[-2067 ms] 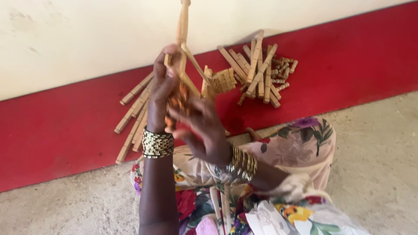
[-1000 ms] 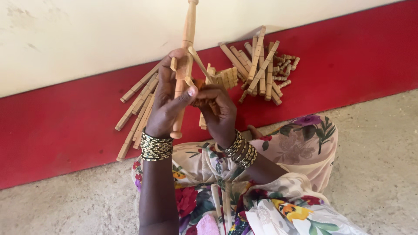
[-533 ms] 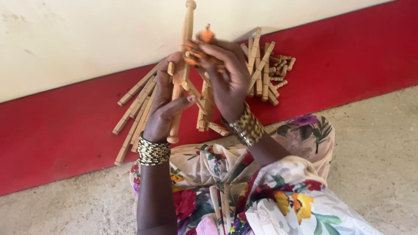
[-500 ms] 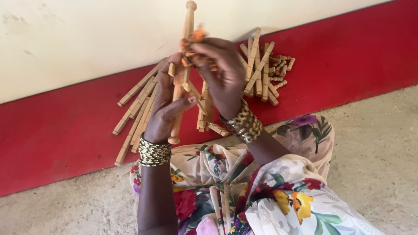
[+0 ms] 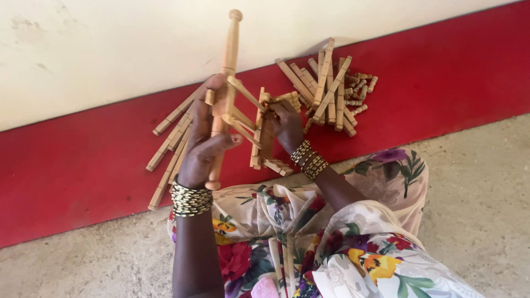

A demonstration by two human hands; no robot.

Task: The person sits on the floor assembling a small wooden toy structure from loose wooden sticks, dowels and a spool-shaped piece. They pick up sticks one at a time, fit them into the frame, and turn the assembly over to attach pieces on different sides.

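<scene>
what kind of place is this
Likely a home or small craft workspace, at floor level. The person sits on a bare concrete floor by a cream wall with a red painted base, with loose wooden slats piled against it.

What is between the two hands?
In the head view, thin wooden slats jutting from the turned wooden spindle in the left hand span toward the right hand.

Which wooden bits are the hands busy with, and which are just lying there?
In use:
- turned wooden spindle, gripped by the left hand
- thin slats jutting from it
- slatted piece at the right hand

Lying about:
- long sticks on the red floor strip
- stick heap
- small pegs
</scene>
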